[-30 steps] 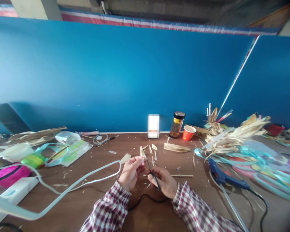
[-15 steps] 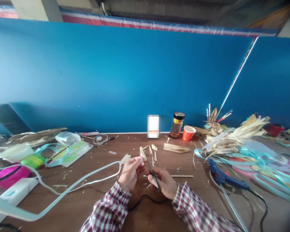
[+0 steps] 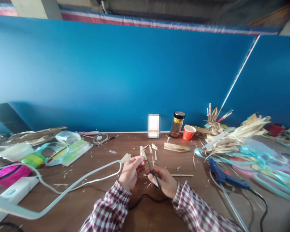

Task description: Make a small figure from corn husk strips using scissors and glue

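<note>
I see both forearms in checked sleeves (image 3: 111, 203) coming up from the near edge and angling inward, with the left hand (image 3: 130, 173) turned so its thumb and fingertips close in a narrow pinch on the lower end of a pale husk strip (image 3: 142, 152), which points up and away from them above the table (image 3: 70, 209). Lower and to its side, I have the right hand (image 3: 166, 182) curled around the handle of dark scissors (image 3: 155, 178), wrist slanting in, blades aimed up and left at the husk strip's right edge, though I can't tell whether they touch it.
</note>
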Available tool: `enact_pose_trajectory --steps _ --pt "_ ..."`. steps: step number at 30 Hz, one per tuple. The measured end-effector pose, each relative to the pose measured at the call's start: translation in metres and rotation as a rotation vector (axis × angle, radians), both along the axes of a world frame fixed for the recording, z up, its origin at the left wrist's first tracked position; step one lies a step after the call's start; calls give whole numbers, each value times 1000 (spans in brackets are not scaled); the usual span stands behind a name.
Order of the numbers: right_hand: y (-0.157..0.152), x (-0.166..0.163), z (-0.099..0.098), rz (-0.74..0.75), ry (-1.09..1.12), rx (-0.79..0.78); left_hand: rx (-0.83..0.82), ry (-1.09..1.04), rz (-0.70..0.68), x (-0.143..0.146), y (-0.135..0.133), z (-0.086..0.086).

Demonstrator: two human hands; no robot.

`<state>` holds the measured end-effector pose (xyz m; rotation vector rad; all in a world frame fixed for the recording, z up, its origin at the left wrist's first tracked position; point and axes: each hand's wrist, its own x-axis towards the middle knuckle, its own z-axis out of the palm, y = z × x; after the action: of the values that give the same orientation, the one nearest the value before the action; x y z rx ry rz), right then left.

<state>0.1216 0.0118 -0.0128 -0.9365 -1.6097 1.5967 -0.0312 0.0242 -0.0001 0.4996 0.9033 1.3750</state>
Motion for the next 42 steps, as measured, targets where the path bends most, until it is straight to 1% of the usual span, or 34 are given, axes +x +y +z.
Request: enact_pose_trajectory --steps 7,28,36,42 --pt "0 -1 4 -16 -27 1 -9 7 2 1 0 0" --pt "1 -1 -3 -11 -23 12 -17 -3 1 0 -1 1" --pt "-1 -2 4 -22 -5 -9 -25 -17 6 0 -1 1" --pt "-1 -1 4 -18 -34 17 -27 -29 5 0 0 1"
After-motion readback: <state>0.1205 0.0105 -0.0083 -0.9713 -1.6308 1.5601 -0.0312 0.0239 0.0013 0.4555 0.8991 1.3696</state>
